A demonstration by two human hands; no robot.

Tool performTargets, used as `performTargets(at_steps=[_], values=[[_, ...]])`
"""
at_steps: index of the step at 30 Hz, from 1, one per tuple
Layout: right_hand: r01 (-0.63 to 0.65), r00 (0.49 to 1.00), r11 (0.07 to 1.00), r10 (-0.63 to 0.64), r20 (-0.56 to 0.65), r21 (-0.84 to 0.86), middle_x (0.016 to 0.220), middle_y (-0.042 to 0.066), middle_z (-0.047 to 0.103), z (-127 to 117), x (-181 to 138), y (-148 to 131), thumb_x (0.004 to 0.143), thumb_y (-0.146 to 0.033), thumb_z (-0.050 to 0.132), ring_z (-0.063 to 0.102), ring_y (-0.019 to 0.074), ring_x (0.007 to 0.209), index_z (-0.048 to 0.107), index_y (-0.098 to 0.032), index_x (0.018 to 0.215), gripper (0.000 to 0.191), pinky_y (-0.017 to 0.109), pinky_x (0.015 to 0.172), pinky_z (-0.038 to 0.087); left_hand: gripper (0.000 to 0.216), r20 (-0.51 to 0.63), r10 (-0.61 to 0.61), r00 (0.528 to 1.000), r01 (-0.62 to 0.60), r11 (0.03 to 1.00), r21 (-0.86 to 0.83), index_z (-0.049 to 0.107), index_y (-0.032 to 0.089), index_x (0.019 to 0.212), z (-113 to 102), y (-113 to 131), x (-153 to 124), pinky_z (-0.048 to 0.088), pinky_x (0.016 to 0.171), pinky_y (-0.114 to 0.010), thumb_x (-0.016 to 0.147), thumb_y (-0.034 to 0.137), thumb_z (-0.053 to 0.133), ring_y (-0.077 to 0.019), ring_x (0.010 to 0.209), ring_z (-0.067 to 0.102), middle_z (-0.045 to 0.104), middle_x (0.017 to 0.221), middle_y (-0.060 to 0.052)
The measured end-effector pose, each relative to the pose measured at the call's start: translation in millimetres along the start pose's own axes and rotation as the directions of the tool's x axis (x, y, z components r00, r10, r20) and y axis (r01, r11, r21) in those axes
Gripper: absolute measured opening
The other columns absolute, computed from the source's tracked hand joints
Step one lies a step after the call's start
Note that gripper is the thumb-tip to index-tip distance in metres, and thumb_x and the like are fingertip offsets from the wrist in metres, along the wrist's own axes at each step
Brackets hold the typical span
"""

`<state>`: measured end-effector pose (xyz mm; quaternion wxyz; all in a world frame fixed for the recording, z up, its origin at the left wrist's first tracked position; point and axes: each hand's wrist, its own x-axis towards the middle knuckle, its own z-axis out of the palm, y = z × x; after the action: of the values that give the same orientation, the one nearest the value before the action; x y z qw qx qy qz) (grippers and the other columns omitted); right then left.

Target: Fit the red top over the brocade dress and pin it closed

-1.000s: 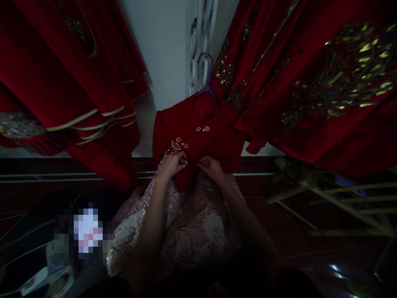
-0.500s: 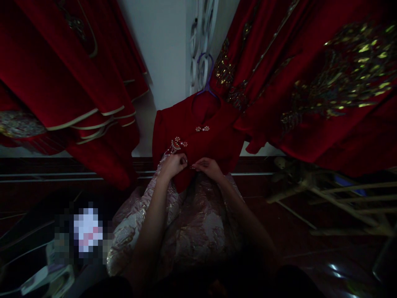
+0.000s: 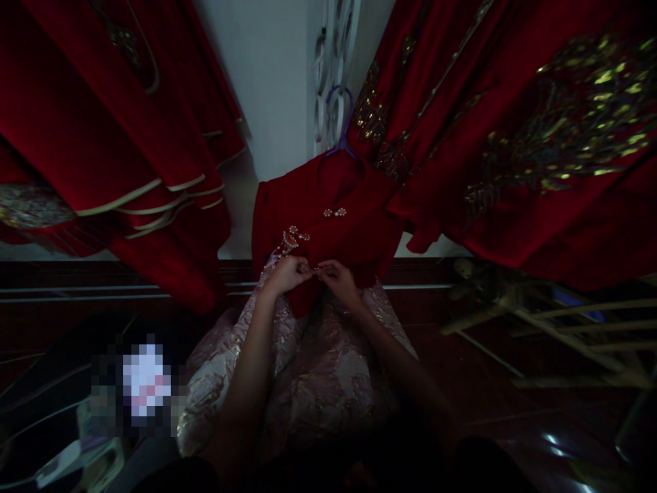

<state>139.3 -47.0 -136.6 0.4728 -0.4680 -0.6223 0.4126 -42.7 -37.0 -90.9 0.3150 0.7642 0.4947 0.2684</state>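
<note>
A red jacket (image 3: 354,250) hangs on a purple hanger (image 3: 343,140), its front facing me. Two jewelled flower clasps (image 3: 335,213) sit below its neckline, and a beaded brooch (image 3: 290,239) lies on its left side. Low on the jacket's front, my left hand (image 3: 288,275) pinches with thumb and fingertips at a small beaded clasp (image 3: 317,270). My right hand (image 3: 337,279) is closed on that clasp from the other side, so the fingertips of both hands nearly meet. Whether the clasp's halves are joined is too dark and small to tell.
A shiny pink-white brocade skirt (image 3: 328,370) spreads below the jacket. Red garments (image 3: 128,123) hang at left, and a gold-sequined red garment (image 3: 538,205) at right. A white scrolled metal rack (image 3: 336,55) holds the hanger. A wooden frame (image 3: 559,335) stands at lower right.
My right hand has moved slightly left and up, bringing its fingertips with the small clasp up to those of my left hand. My left hand has barely moved.
</note>
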Motion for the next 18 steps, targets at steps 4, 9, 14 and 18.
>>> performTargets(at_steps=[4,9,14,18], values=[[0.025,0.999,0.994,-0.028,-0.029,-0.105,0.083,0.004,0.068,0,-2,-3,0.078,-0.042,0.065,0.064,0.0138,0.073,0.061,-0.019,0.095,0.028,0.025,0.066,0.054,0.011,0.007,0.011,1.000,-0.011,1.000,-0.008,0.065,0.015,0.076,2,-1,1,0.048,0.066,-0.023,0.074,0.023,0.058,-0.0145,0.071,0.067,0.072,0.075,-0.003],[0.052,0.997,0.983,-0.062,-0.052,-0.179,0.084,0.004,0.065,1,-6,-14,0.081,-0.038,0.062,0.063,0.0139,0.073,0.060,-0.019,0.095,0.023,0.024,0.063,0.053,0.014,0.002,0.016,1.000,-0.016,0.999,0.050,0.069,0.015,0.079,2,-1,1,0.048,0.065,-0.022,0.074,0.019,0.057,-0.0143,0.071,0.067,0.073,0.076,-0.002],[0.040,0.997,0.983,-0.050,-0.051,-0.180,0.084,0.004,0.067,1,-6,-13,0.082,-0.039,0.060,0.065,0.0150,0.074,0.060,-0.020,0.093,0.022,0.026,0.064,0.054,0.019,-0.014,0.027,1.000,-0.026,0.994,0.103,0.074,0.018,0.086,-2,-4,0,0.046,0.066,-0.022,0.074,0.021,0.060,-0.0141,0.070,0.066,0.074,0.078,-0.002],[0.082,0.994,0.968,-0.096,-0.051,-0.236,0.089,0.005,0.067,-3,-4,-14,0.083,-0.038,0.059,0.064,0.0145,0.073,0.061,-0.020,0.094,0.022,0.027,0.066,0.053,0.019,-0.004,0.091,0.996,-0.090,0.992,0.092,0.072,0.018,0.088,-3,-6,0,0.044,0.065,-0.022,0.076,0.022,0.058,-0.0128,0.069,0.062,0.073,0.081,-0.002]])
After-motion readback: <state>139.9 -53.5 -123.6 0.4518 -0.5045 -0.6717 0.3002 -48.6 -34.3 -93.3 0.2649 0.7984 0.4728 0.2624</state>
